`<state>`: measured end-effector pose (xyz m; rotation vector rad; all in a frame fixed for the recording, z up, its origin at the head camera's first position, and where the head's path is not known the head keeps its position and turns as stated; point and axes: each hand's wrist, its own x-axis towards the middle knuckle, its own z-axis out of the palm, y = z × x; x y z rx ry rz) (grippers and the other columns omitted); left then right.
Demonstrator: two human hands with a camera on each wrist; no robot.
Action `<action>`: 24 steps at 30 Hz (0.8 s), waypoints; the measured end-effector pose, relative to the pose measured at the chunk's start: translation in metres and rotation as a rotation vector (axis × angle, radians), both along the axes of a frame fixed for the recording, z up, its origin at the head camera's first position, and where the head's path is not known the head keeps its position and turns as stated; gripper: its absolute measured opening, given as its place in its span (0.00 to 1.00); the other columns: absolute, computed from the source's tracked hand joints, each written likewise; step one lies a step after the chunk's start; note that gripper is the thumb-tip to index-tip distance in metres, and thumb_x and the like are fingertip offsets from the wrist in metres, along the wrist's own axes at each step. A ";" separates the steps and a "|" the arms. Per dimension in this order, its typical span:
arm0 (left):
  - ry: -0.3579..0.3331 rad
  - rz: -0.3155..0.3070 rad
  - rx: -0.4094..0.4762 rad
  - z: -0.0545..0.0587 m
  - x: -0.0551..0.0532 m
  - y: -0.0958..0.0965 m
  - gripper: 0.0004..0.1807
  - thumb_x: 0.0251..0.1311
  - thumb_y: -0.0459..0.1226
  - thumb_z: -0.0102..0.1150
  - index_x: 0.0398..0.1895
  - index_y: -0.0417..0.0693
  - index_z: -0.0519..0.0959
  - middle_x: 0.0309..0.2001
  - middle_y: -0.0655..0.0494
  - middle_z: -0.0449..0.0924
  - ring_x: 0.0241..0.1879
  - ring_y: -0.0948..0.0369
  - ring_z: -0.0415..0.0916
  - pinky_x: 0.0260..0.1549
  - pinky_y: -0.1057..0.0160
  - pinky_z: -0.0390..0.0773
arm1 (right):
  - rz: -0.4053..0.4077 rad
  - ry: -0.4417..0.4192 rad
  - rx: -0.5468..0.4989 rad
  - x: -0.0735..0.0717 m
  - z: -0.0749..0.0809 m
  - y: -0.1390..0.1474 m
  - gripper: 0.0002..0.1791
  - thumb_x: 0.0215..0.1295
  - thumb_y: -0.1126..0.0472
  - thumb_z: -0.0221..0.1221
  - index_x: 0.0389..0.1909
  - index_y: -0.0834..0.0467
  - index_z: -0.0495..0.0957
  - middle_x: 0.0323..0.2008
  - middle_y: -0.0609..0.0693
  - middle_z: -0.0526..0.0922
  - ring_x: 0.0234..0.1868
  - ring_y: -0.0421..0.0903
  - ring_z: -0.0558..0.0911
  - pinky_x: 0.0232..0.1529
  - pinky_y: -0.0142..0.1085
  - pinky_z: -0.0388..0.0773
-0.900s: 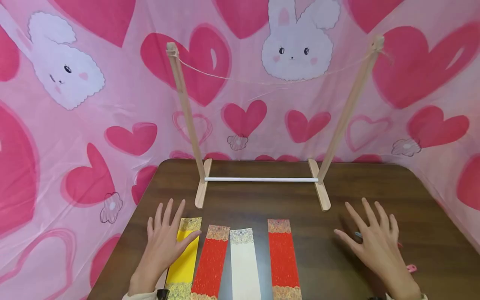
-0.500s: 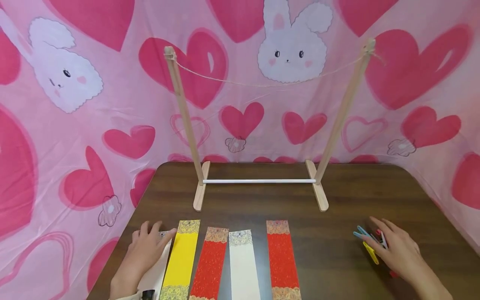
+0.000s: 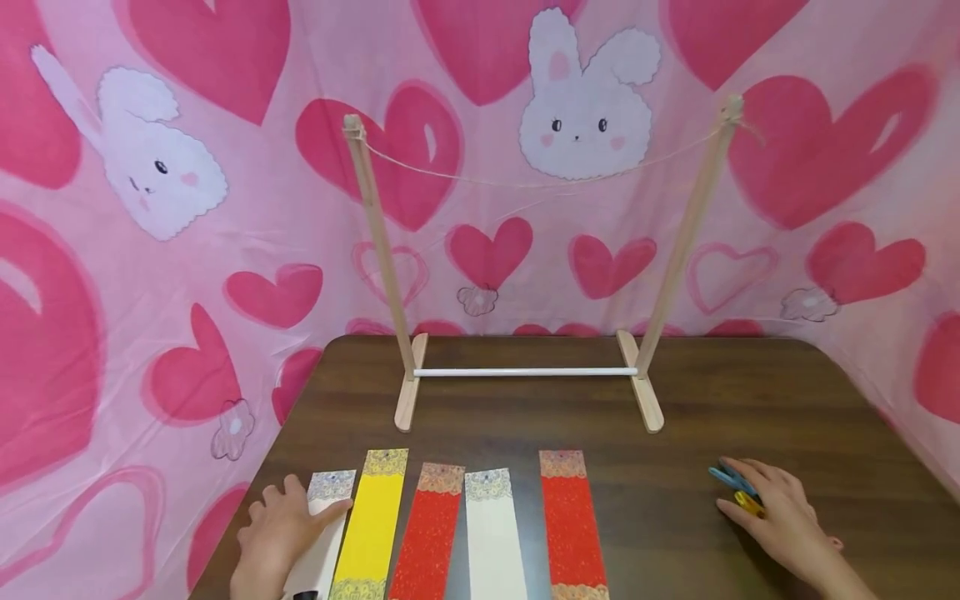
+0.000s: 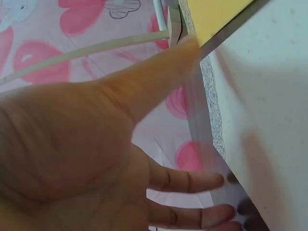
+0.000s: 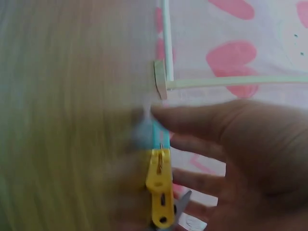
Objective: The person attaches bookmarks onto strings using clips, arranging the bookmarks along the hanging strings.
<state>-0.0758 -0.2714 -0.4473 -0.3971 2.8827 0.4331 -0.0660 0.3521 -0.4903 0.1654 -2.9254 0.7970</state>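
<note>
In the head view my left hand lies at the left edge of a white strip with lace-patterned ends, its thumb reaching across towards the yellow strip. The left wrist view shows its fingers loosely spread beside the white strip. Over on the right, my right hand reaches over a small group of clothespins, thumb and fingers apart around them. A blue clothespin and a yellow clothespin show between them; a grey one is partly hidden.
Two red strips and another white strip lie along the front of the brown table. Behind them stands a wooden frame with a white crossbar and a string tied between its posts.
Both hands have come down from above the table. The left moved left off the yellow strip to the white one; the right lowered around the clothespins. The strips stay put.
</note>
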 end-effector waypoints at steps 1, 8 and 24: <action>-0.016 0.014 0.000 0.000 0.002 0.000 0.60 0.44 0.71 0.65 0.52 0.20 0.61 0.45 0.19 0.64 0.42 0.30 0.66 0.35 0.29 0.71 | -0.002 -0.001 -0.008 0.000 -0.001 0.000 0.34 0.63 0.55 0.67 0.65 0.65 0.68 0.61 0.76 0.65 0.59 0.80 0.56 0.40 0.75 0.59; -0.015 -0.007 0.051 0.003 0.002 0.003 0.45 0.43 0.61 0.74 0.41 0.25 0.71 0.32 0.38 0.75 0.31 0.45 0.73 0.28 0.42 0.74 | -0.034 0.093 0.020 -0.004 -0.004 -0.001 0.31 0.56 0.59 0.73 0.59 0.63 0.75 0.57 0.74 0.72 0.54 0.75 0.64 0.39 0.71 0.64; 0.070 -0.112 0.206 -0.002 -0.004 -0.009 0.42 0.43 0.45 0.79 0.48 0.25 0.62 0.34 0.37 0.74 0.34 0.45 0.73 0.36 0.46 0.76 | -0.066 0.163 0.030 -0.003 -0.006 -0.005 0.29 0.56 0.58 0.73 0.56 0.63 0.76 0.56 0.71 0.75 0.54 0.73 0.67 0.35 0.73 0.65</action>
